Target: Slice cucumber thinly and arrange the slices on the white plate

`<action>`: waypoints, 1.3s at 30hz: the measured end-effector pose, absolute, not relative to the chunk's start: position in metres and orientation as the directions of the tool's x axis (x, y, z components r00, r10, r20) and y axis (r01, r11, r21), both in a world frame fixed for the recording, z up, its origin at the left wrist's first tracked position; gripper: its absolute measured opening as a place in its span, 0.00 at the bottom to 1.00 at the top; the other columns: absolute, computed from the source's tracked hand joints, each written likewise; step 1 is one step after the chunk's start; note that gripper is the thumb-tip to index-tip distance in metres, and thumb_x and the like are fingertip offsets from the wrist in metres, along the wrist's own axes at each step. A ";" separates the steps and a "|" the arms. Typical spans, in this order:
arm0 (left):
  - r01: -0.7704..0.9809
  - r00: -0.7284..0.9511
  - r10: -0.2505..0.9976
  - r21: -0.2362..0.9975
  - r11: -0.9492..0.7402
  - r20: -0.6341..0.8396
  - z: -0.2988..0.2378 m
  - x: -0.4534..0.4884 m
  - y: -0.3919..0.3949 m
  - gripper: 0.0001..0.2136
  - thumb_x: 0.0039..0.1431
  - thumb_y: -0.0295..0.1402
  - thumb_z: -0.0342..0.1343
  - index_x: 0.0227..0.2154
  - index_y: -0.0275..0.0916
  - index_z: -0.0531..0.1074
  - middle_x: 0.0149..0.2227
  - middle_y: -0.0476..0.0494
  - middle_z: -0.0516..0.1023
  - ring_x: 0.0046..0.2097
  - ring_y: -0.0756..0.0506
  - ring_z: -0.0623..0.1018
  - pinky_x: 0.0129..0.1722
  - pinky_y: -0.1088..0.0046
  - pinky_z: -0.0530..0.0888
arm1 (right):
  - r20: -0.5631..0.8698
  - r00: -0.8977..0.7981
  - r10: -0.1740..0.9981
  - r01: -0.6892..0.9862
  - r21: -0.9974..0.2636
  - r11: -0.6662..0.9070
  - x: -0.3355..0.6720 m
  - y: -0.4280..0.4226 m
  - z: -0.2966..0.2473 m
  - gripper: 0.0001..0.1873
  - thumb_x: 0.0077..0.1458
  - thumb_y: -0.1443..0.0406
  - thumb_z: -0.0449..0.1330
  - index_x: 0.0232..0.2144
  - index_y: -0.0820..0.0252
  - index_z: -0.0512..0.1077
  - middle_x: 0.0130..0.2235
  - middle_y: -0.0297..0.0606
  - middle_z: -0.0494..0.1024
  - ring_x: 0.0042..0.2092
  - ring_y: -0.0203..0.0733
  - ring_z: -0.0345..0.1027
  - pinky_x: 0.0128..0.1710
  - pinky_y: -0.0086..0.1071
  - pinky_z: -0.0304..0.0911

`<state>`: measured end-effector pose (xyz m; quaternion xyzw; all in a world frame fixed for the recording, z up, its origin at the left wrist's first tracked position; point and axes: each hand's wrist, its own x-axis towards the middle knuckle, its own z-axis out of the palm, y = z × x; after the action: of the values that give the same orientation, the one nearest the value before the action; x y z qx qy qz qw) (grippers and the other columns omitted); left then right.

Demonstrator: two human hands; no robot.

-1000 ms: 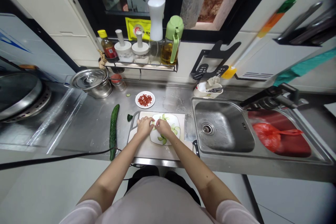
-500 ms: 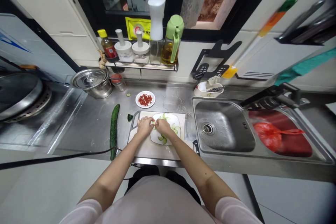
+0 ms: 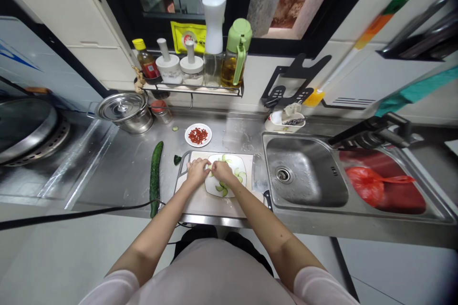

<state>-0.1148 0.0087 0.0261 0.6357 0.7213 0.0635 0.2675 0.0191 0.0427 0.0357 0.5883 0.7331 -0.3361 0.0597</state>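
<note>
A squarish white plate (image 3: pixel 234 162) lies on the cutting board (image 3: pixel 200 207), with thin cucumber slices (image 3: pixel 222 189) fanned in small groups around it. Over the plate's left side, my left hand (image 3: pixel 196 171) has its thumb and fingers closed at a pale green cucumber slice. My right hand (image 3: pixel 222 172) meets it from the other side, fingers curled inward at the same spot. The hands largely hide that slice. A whole cucumber (image 3: pixel 155 176) lies left of the board, and a dark green cucumber end (image 3: pixel 177 159) sits by the board's upper left corner.
A small white dish of red berries (image 3: pixel 198 135) stands behind the board. The knife's black handle (image 3: pixel 267 199) rests at right, beside the sink (image 3: pixel 304 171). A lidded pot (image 3: pixel 125 112) is at back left. A black cable (image 3: pixel 89 212) crosses the counter's front edge.
</note>
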 end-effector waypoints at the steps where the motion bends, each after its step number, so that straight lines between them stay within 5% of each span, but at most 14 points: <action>1: 0.882 -0.050 0.952 0.433 0.183 -0.301 0.026 -0.115 0.009 0.11 0.58 0.36 0.55 0.43 0.47 0.74 0.44 0.43 0.74 0.50 0.40 0.70 0.51 0.61 0.58 | -0.471 -0.305 0.828 0.901 -0.425 0.090 0.021 0.041 0.036 0.10 0.60 0.66 0.55 0.41 0.58 0.75 0.43 0.42 0.79 0.42 0.40 0.70 0.34 0.27 0.56; 13: 0.881 -0.039 0.962 0.446 0.161 -0.271 0.024 -0.116 0.009 0.10 0.58 0.35 0.55 0.42 0.47 0.75 0.41 0.44 0.74 0.49 0.41 0.71 0.50 0.61 0.59 | -0.401 -0.312 0.861 0.924 -0.341 0.176 0.024 0.018 0.025 0.13 0.65 0.63 0.47 0.44 0.57 0.70 0.41 0.41 0.78 0.41 0.42 0.71 0.32 0.29 0.53; 25: 0.878 -0.051 0.958 0.445 0.177 -0.281 0.020 -0.116 0.010 0.11 0.58 0.36 0.56 0.44 0.48 0.74 0.42 0.44 0.74 0.49 0.41 0.71 0.50 0.62 0.58 | -0.381 -0.468 0.797 0.882 -0.253 0.397 0.022 0.027 0.023 0.16 0.66 0.64 0.44 0.50 0.62 0.66 0.39 0.47 0.79 0.44 0.47 0.73 0.40 0.33 0.60; 39: 0.875 -0.057 0.955 0.447 0.188 -0.291 0.022 -0.116 0.007 0.11 0.58 0.37 0.55 0.43 0.47 0.74 0.41 0.44 0.74 0.49 0.41 0.71 0.50 0.61 0.58 | -0.415 -0.436 0.798 0.894 -0.302 0.331 0.021 0.030 0.023 0.13 0.65 0.65 0.46 0.48 0.62 0.65 0.41 0.47 0.78 0.45 0.46 0.73 0.39 0.33 0.60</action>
<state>-0.1155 0.0074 0.0220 0.6327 0.7229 0.0752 0.2672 0.0213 0.0304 0.0231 0.5223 0.8101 -0.2484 0.0961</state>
